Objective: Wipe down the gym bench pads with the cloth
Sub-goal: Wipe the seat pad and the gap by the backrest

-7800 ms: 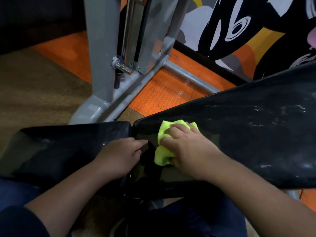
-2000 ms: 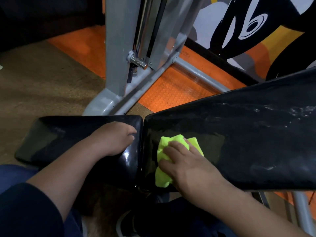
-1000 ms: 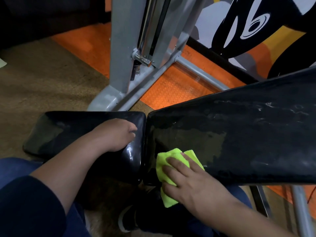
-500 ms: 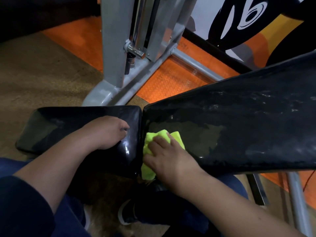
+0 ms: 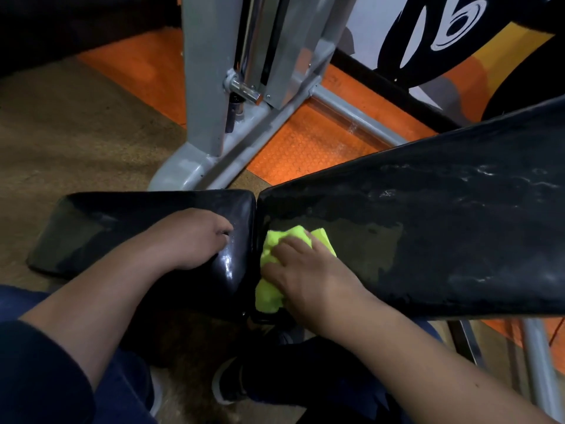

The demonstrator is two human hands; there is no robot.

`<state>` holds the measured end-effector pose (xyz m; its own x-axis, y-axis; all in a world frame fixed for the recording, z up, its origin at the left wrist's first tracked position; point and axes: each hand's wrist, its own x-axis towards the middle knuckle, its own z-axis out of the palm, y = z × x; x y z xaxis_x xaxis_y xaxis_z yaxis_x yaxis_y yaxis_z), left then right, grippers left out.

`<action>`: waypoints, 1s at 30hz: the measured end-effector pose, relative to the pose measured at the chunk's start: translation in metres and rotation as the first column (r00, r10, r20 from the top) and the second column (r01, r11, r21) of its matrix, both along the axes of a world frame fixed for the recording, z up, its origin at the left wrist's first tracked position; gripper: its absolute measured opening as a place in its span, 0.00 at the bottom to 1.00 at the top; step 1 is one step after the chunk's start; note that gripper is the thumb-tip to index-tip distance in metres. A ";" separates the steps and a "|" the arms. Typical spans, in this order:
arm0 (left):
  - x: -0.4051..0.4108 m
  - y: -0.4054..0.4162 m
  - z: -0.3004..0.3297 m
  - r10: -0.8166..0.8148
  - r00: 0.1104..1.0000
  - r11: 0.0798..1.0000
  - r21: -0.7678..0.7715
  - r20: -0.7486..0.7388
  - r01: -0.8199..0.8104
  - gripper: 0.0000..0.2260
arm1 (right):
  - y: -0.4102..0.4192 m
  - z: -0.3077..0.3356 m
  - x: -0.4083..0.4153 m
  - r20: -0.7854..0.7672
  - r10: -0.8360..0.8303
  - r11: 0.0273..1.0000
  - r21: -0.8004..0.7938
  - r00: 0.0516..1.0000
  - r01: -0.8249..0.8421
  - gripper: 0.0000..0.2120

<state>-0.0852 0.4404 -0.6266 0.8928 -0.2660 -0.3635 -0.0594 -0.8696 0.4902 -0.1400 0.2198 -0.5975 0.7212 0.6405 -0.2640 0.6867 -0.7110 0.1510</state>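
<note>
Head view: the yellow-green cloth [image 5: 293, 244] is pressed under the flat right hand [image 5: 308, 276] at the backrest pad's [image 5: 443, 240] near end; its length runs rightward. The loosely curled left hand [image 5: 195, 240] is rested on the seat pad [image 5: 107, 221].

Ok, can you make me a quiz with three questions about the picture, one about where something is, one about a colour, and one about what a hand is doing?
1. Where is the cloth?
A. on the floor
B. on the long back pad, next to the gap between the pads
C. hanging on the grey frame

2. What colour is the cloth?
A. bright yellow-green
B. red
C. white

3. What is the left hand doing?
A. holding the cloth
B. resting on the seat pad
C. gripping the grey frame

Answers: 1 B, the cloth lies under the right hand at that pad's near end. 2 A, it shows neon yellow-green against the black pad. 3 B, it sits on the seat pad, holding nothing.
</note>
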 end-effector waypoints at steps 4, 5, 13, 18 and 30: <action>-0.001 -0.004 0.004 -0.001 1.000 1.000 0.012 0.003 0.001 0.09 | 0.002 -0.007 0.002 -0.026 0.034 0.998 0.051 0.999 -0.033 0.23; -0.001 -0.003 0.003 -0.001 1.000 1.000 0.005 -0.002 0.001 0.09 | -0.003 -0.004 0.004 -0.030 0.037 0.997 0.069 0.999 -0.034 0.21; 0.001 -0.004 0.003 0.000 0.999 1.000 -0.006 0.032 0.001 0.10 | 0.004 0.014 0.026 -0.016 -0.056 0.998 -0.019 0.998 0.056 0.19; 0.004 -0.003 0.000 0.009 0.999 1.000 0.006 0.043 -0.009 0.09 | 0.014 0.020 0.049 0.023 -0.121 0.990 -0.073 0.992 0.123 0.21; 0.007 -0.006 0.004 0.029 0.999 0.999 -0.018 -0.014 -0.029 0.09 | 0.008 0.021 0.076 -0.065 -0.149 0.986 -0.080 0.987 0.144 0.22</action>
<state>-0.0782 0.4343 -0.6228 0.8953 -0.2467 -0.3709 -0.0276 -0.8618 0.5065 -0.0636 0.2274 -0.5766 0.7835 0.5058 -0.3609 0.5869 -0.7931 0.1627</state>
